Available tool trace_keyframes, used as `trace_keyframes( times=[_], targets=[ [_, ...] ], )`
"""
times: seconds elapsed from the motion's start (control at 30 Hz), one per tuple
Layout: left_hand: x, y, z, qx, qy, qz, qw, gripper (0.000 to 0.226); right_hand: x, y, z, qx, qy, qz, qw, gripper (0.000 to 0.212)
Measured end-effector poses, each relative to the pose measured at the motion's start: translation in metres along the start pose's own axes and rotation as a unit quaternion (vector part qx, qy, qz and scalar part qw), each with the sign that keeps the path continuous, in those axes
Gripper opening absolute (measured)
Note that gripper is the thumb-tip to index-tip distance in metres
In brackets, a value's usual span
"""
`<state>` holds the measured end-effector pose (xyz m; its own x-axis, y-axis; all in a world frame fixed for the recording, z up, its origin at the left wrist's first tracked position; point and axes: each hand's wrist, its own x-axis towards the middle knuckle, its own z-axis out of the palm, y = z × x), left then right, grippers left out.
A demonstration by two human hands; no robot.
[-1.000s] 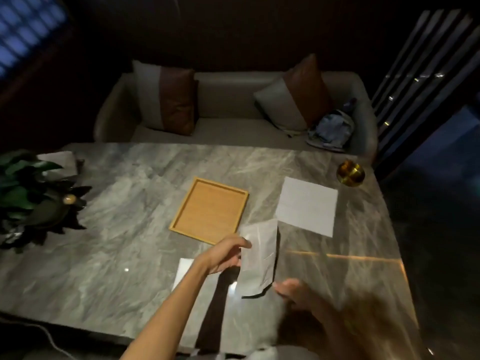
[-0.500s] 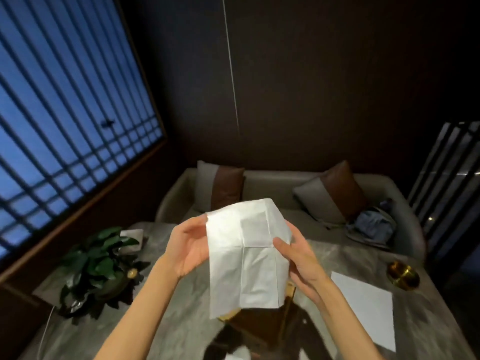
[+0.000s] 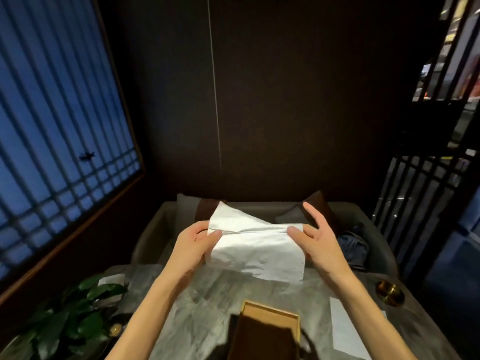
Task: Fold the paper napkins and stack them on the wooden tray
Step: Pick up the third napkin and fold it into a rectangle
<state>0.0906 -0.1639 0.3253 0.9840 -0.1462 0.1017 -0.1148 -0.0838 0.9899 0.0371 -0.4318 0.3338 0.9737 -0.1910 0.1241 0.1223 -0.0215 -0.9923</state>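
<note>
The white paper napkin (image 3: 255, 249) is held up in the air between both hands, well above the grey marble-patterned counter (image 3: 205, 307) and beyond the shallow square wooden tray (image 3: 270, 311), which lies empty as far as the dark shadow across it allows one to judge. The sheet is thin, light and limp: it sags along its lower edge, carries a crease running across it near the top, and one upper corner stands up loosely. It will likely tear or crumple if pulled hard, and it has no stiffness to hold a shape unless a fold is pressed. The sensible places to take it are the side edges at the crease line, where it is pinched now.

The left hand (image 3: 193, 246) is raised with the forearm reaching up from below; its thumb lies on the near face and its fingers (image 3: 200, 258) wrap behind the left edge, closed on the paper. The right hand (image 3: 318, 242) mirrors it, thumb pressing the right edge at the crease, while the index finger points upward and away, spread free of the sheet. A second flat white paper napkin (image 3: 348, 331) lies on the counter at the right, near a small brass bowl (image 3: 389, 292).
</note>
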Motion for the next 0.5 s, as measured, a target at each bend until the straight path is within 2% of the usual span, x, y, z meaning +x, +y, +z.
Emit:
trace_keyframes(
  times=[0.1, 0.23, 0.3, 0.37, 0.43, 0.5],
  targets=[
    [0.001, -0.001, -0.013, -0.033, -0.054, 0.016, 0.998, 0.032, -0.005, -0.005, 0.010, 0.006, 0.004, -0.024, 1.000, 0.073],
    [0.004, 0.009, -0.028, -0.094, -0.005, 0.157, 0.983, 0.028, -0.013, -0.025, 0.015, 0.058, -0.002, -0.153, 0.987, 0.073],
    [0.007, 0.020, -0.032, -0.100, -0.009, 0.188, 0.977, 0.021, -0.015, -0.037, 0.018, 0.062, -0.006, -0.212, 0.975, 0.079],
    [0.010, 0.031, -0.032, -0.102, -0.034, 0.200, 0.974, 0.021, -0.014, -0.048, 0.026, 0.067, 0.004, -0.229, 0.971, 0.077],
    [0.013, 0.036, -0.032, -0.126, -0.065, 0.213, 0.967, 0.023, -0.015, -0.053, 0.034, 0.056, 0.034, -0.248, 0.966, 0.061],
    [0.014, 0.037, -0.033, -0.127, -0.073, 0.252, 0.957, 0.009, -0.014, -0.055, 0.036, 0.006, 0.054, -0.303, 0.952, 0.033]
  ],
)
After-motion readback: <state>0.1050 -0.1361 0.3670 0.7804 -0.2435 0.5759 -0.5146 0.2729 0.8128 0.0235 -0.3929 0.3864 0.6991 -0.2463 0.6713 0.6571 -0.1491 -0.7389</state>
